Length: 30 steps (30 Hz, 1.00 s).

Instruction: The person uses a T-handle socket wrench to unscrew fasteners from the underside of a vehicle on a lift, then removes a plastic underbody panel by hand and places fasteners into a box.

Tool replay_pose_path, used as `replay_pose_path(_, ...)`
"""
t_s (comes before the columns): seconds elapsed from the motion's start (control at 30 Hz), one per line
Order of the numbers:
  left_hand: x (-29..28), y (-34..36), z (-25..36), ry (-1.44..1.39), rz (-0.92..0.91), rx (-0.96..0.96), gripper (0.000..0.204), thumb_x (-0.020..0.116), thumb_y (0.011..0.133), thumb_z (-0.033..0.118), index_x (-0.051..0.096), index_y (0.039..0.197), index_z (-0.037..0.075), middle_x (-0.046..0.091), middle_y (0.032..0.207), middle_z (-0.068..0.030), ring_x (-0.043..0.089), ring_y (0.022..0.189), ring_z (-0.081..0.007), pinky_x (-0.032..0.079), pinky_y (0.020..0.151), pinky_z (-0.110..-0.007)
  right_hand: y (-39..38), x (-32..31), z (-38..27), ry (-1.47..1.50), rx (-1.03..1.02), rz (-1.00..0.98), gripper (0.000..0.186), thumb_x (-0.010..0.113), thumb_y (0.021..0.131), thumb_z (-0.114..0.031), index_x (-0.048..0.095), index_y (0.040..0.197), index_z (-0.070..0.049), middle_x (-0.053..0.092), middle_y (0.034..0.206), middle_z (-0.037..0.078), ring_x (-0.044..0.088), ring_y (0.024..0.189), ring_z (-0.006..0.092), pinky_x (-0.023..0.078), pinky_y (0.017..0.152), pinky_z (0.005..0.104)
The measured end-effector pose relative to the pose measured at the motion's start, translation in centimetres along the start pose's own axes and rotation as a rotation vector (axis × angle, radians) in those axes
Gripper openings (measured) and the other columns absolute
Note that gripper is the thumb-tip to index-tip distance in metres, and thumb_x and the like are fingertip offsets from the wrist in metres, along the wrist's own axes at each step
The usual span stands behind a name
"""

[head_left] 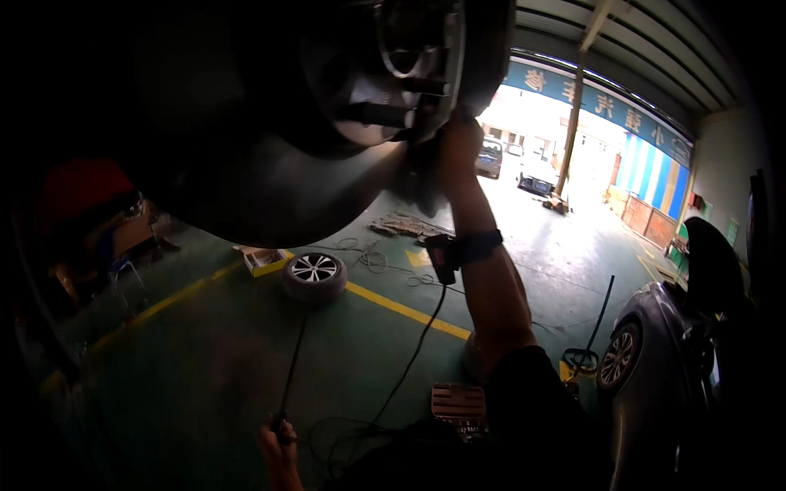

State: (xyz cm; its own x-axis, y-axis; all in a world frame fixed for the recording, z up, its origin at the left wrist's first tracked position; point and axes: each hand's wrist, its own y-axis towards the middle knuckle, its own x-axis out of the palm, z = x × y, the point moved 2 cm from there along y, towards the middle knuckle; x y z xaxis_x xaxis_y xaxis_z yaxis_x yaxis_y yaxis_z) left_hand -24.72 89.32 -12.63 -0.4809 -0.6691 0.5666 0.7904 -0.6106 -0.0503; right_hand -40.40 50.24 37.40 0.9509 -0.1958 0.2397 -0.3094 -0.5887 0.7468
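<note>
A brake disc [278, 192] with a wheel hub and protruding studs [385, 115] hangs close overhead, its left part lost in shadow. My right hand [460, 151] is raised to the disc's right edge beside the hub; its fingers are dark and mostly hidden, so its grip cannot be made out. On that wrist a strap carries a small black device [442, 259], and a cable runs down from it. Low in the view, my left hand [281, 442] is closed round the dark handle of a long thin rod [293, 368], which points up and away.
A loose wheel [315, 277] lies on the green floor, next to an open box [264, 260]. Cables and a flattened sheet [407, 225] lie beyond. An open tool case [458, 401] sits below my right arm. A car [655, 352] stands at the right; others are outside the doorway.
</note>
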Motion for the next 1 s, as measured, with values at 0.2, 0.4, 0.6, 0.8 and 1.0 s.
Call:
replay_pose_path(0.2,-2.7,1.8,-2.5,-0.356,0.159,-0.194,0.018,0.053,0.091,0.017,0.057,0.081,0.003,0.049,0.069,0.0005,0.046,0.060,-0.0061,0.037,0.051,-0.024,2.5,1.9,4.5,-0.301,-0.430,-0.167,0.039,0.047,0.098,-0.036,0.064,0.094,0.000,0.066,0.076,0.019,0.065,0.071,0.0338,0.048,0.063,0.0446)
replay_pose_path(0.4,-1.9,0.4,-4.4,0.031,0.072,0.006,0.037,0.041,0.101,0.025,0.061,0.086,-0.001,0.050,0.065,-0.0012,0.046,0.053,-0.0118,0.037,0.049,-0.025,8.3,2.1,9.7,-0.042,-0.629,-0.315,0.024,0.056,0.094,-0.024,0.062,0.107,-0.006,0.067,0.094,0.014,0.065,0.081,0.0306,0.052,0.068,0.0426)
replay_pose_path(0.6,-1.6,-2.4,-6.1,-0.483,0.266,-0.270,0.036,0.041,0.103,0.024,0.064,0.098,-0.004,0.045,0.064,0.0005,0.039,0.055,-0.0093,0.031,0.049,-0.027,11.3,2.0,12.8,0.114,-0.527,-0.670,0.044,0.059,0.092,-0.019,0.050,0.132,-0.003,0.058,0.127,0.013,0.060,0.111,0.0245,0.052,0.087,0.0383)
replay_pose_path(0.8,-1.4,-3.2,-8.2,-0.499,0.308,-0.329,0.035,0.042,0.103,0.025,0.065,0.096,0.000,0.044,0.061,0.0015,0.039,0.053,-0.0074,0.028,0.047,-0.025,8.8,-0.3,9.8,0.058,-0.541,-0.585,0.038,0.055,0.095,-0.025,0.054,0.126,-0.003,0.061,0.123,0.009,0.060,0.110,0.0219,0.052,0.088,0.0409)
replay_pose_path(1.0,-0.4,-3.7,-9.2,-0.293,0.162,-0.162,0.036,0.049,0.100,0.033,0.063,0.098,0.000,0.048,0.065,0.0011,0.041,0.053,-0.0078,0.028,0.045,-0.024,7.5,1.3,9.2,0.186,-0.365,-0.661,0.038,0.059,0.093,-0.013,0.056,0.131,-0.005,0.060,0.128,0.009,0.058,0.115,0.0198,0.049,0.094,0.0356)
